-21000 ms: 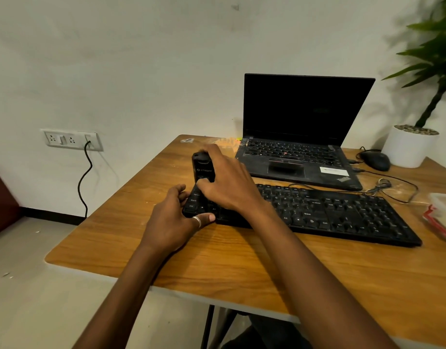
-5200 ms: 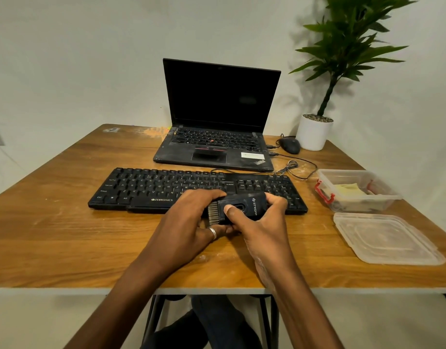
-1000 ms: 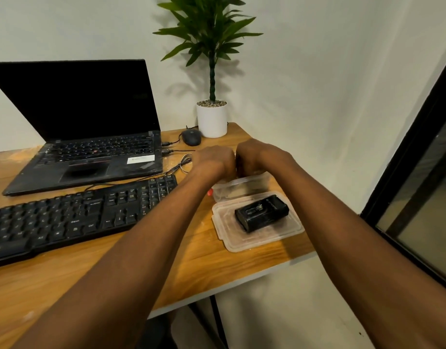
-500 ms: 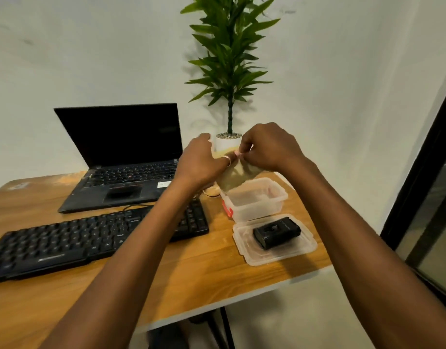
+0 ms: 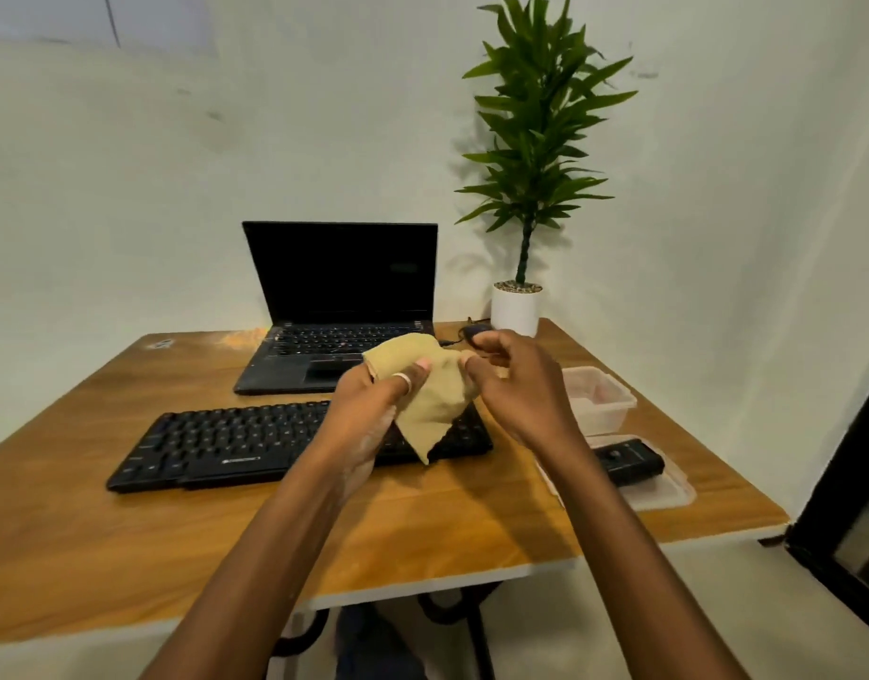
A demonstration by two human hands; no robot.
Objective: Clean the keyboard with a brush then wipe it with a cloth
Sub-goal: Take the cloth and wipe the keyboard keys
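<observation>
Holding the tan cloth (image 5: 430,390) up w/ both hands: L hand (image 5: 373,404) grips one edge, R hand (image 5: 516,385) pinches the other, just above the keyboard's (image 5: 236,441) right end. Its long axis runs L–R; I judge most keys lie left of the cloth, L hand nearer.

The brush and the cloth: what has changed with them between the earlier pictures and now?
The brush, gripped by both hands five seconds ago, was let go and lies on the lid. The cloth came out of the container; the left hand and right hand now hold it above the right end of the keyboard. Keyboard, laptop and container stayed in place.
</observation>
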